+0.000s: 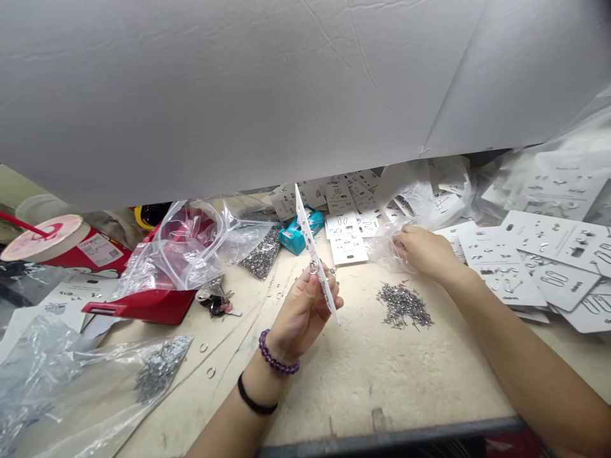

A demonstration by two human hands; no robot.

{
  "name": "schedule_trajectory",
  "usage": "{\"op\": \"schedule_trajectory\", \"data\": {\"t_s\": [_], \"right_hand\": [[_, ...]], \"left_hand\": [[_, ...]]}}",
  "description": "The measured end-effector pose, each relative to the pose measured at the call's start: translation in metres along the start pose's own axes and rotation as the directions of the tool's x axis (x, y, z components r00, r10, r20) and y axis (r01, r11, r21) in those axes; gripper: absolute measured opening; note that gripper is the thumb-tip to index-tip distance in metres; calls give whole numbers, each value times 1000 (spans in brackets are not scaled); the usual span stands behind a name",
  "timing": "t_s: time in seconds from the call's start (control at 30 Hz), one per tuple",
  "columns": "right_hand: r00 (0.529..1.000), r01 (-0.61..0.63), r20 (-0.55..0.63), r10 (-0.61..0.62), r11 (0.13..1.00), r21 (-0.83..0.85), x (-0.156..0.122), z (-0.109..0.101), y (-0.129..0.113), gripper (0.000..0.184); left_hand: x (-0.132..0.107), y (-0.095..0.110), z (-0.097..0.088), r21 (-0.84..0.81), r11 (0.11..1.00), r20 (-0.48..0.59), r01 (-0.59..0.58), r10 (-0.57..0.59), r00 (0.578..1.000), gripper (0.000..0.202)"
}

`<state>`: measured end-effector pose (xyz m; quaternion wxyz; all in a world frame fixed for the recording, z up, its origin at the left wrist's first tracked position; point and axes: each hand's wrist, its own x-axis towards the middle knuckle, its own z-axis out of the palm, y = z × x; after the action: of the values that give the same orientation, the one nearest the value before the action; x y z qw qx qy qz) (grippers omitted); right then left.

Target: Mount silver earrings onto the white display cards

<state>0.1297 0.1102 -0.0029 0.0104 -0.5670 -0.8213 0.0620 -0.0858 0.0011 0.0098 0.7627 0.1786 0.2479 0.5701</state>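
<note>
A broad white sheet (pixel 305 83) hung across the top of the view from 9 to 3 o'clock, above a pale, worn desk (pixel 377 381). At 3 o'clock lay an overlapping spread of white printed cards (pixel 539 261), and more cards (pixel 344 210) showed at 12 o'clock beside a teal box (pixel 294 233). A red bin (pixel 138 305) stood at 9 o'clock, and a plastic bag of silver parts (pixel 71 375) lay at 8 o'clock.

The right hand (pixel 424 251), at 2 o'clock, had its grip curled closed on a crumpled clear bag (pixel 384 248). The left hand (pixel 303 312), near the middle, had its grip pinched on a narrow white card (pixel 310 245), held up on edge and slightly tilted, with a small metal ring (pixel 313 268) at the thumb. A loose heap of metal pins (pixel 405 305) lay just right of that hand, and a stray ring (pixel 210 372) sat apart at 7 o'clock.

A slackened pinch could drop the ring among those loose parts, and a dragged bag or forearm could scatter the pins.
</note>
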Motion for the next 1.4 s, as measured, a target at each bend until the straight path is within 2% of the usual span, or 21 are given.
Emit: {"op": "schedule_trajectory", "data": {"t_s": [0.13, 0.27, 0.4, 0.53, 0.6, 0.67, 0.77, 0.97, 1.1, 1.17, 1.23, 1.27, 1.33, 1.4], "right_hand": [[998, -35, -57, 40, 997, 75, 2, 1, 5, 25], [996, -23, -82, 43, 974, 224, 0, -7, 18, 25], [990, -70, -67, 121, 857, 511, -6, -17, 23, 21], [980, -112, -52, 193, 744, 659, -9, -22, 22, 19], [981, -92, -66, 181, 739, 667, -10, -23, 20, 18], [979, -64, -113, 172, 776, 628, -10, -25, 19, 18], [970, -85, -135, 201, 803, 589, -11, -27, 16, 19], [979, -150, 14, 203, 673, 725, -11, -27, 17, 21], [986, -163, 98, 134, 683, 712, -16, -37, 18, 25], [995, -95, 56, 79, 686, 721, -24, -44, 8, 23], [997, 51, -76, 13, 632, 774, -36, -48, -14, 18], [983, 171, -178, -42, 570, 804, -43, -48, -28, 15], [927, 366, -359, -112, 481, 796, -56, -42, -58, 13], [889, 449, -436, -142, 457, 768, -66, -31, -83, 10]], "left_hand": [[1, -2, -2, -4, 998, -40, 64, -64, 997, 35], [1, -3, -5, -24, 995, -60, 93, -94, 994, 36], [1, -2, -5, -50, 994, -62, 92, -95, 994, 35], [1, -3, -3, -83, 990, -91, 111, -118, 989, 34], [1, -3, -3, -105, 987, -103, 123, -134, 986, 33], [1, -3, -3, -125, 983, -104, 132, -146, 984, 33], [1, -3, -5, -136, 981, -89, 135, -148, 985, 32], [1, -3, -7, -146, 979, -62, 141, -151, 987, 32], [1, -3, -3, -168, 974, -84, 154, -169, 982, 32], [0, -5, -1, -189, 969, -84, 159, -177, 981, 32], [-2, -9, 1, -209, 962, -66, 177, -195, 979, 34], [-3, -12, 1, -214, 959, -55, 189, -204, 977, 35], [-4, -19, 0, -210, 957, -36, 201, -213, 977, 36], [-6, -24, -2, -203, 961, -30, 188, -198, 980, 36]]}}
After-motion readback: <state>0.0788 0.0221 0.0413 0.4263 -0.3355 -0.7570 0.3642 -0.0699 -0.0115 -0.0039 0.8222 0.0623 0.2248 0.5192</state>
